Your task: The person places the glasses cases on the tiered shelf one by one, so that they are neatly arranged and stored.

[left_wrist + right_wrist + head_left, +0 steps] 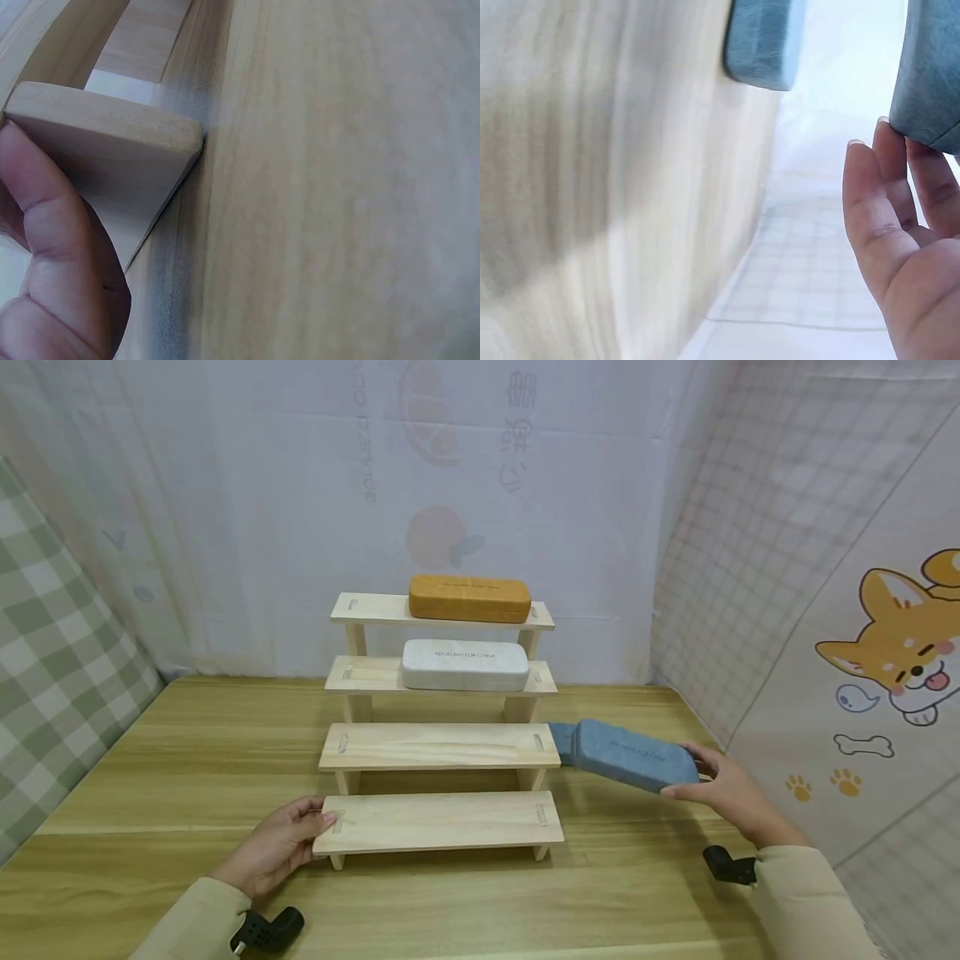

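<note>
At far left, green-and-white checked cloth (33,602), sloping down to the wood-grain table (202,735). Next, left hand (279,845): pinching the left end of the lowest step of the four-step wooden rack (442,822), thumb on top of the board. Black wrist mount (268,931) just below that hand, at the cuff. Rack stands on the table, steps rising toward the back curtain (285,518). White case (465,666) lies lengthwise on the second step from the top, lettering up; orange case (470,599) on the top step, same way round. Right of the rack: rear blue case (562,743) down on the table, partly hidden by the front one. Front blue case (637,757) is off the table, tilted, its right end gripped between thumb and fingers of the right hand (720,793). Far right: dog-print cloth (780,710).
</note>
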A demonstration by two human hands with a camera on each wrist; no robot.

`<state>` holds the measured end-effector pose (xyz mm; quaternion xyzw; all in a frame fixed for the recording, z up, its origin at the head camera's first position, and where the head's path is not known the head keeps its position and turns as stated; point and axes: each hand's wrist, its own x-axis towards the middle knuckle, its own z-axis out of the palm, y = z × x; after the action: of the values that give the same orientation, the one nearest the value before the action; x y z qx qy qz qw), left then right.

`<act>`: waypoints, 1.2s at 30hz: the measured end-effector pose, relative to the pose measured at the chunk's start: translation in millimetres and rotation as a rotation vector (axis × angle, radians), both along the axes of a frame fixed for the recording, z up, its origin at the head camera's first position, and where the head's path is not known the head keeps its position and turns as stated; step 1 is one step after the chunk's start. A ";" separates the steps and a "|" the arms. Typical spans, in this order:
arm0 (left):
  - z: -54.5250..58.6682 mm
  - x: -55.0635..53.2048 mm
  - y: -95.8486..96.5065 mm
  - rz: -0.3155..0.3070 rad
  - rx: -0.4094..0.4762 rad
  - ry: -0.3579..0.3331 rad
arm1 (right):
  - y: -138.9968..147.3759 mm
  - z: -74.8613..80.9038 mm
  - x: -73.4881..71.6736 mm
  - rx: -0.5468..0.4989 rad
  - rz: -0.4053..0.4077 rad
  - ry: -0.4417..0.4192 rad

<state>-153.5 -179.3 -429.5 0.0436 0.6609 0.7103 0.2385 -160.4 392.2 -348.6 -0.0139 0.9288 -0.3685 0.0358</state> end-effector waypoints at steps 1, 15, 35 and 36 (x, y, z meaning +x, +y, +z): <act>0.0 -0.1 0.0 0.000 -0.002 0.000 | -0.9 1.9 0.4 -0.004 -0.001 0.002; -0.9 -1.1 0.7 0.010 -0.016 0.010 | -22.8 26.2 4.1 -0.057 0.013 0.041; -1.9 -0.1 1.2 0.021 -0.019 0.001 | -78.2 36.2 -10.5 -0.131 0.119 0.051; -1.9 -0.1 1.2 0.022 -0.020 0.001 | -81.3 36.5 -11.5 -0.126 0.117 0.050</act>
<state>-153.6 -178.1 -431.4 0.0344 0.6687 0.7060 0.2307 -172.0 310.9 -312.0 -0.0795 0.9019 -0.4232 0.0333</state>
